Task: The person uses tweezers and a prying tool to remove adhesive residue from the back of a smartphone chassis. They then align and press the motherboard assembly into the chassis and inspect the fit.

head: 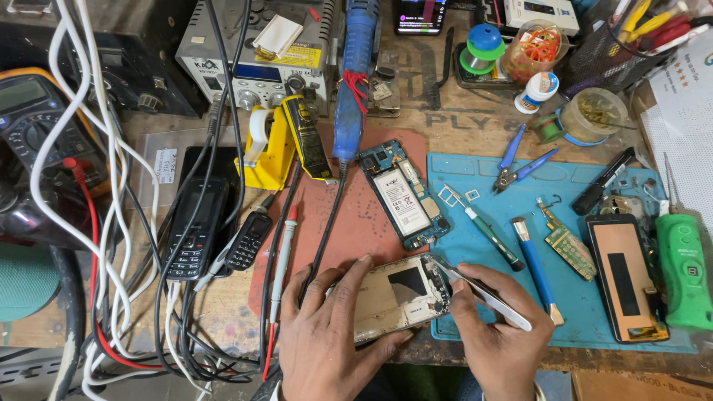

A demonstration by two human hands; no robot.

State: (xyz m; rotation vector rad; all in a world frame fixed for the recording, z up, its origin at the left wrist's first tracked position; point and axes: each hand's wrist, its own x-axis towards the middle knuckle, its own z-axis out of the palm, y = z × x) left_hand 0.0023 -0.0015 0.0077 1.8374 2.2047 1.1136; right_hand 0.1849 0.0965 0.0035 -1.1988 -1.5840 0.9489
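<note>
- Blue silicone mat [475,174] and a reddish pad [356,223] cover our wooden surface [460,119].
- Our left hand [327,338] clasps the opened phone frame [397,297] at the near edge.
- Our right hand [494,323] pinches metal tweezers [483,293], tip at the frame's upper corner.
- We judge this a small-part picking step; next calls for a steady, light tip.
- A second phone with exposed battery [403,194] lies beyond, with a screwdriver [490,238] beside it.

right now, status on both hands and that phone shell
Left hand grips the opened phone shell, tilted off the bench. Right hand holds metal tweezers, tips at the shell's top edge. Second opened phone lies apart, behind.
</note>
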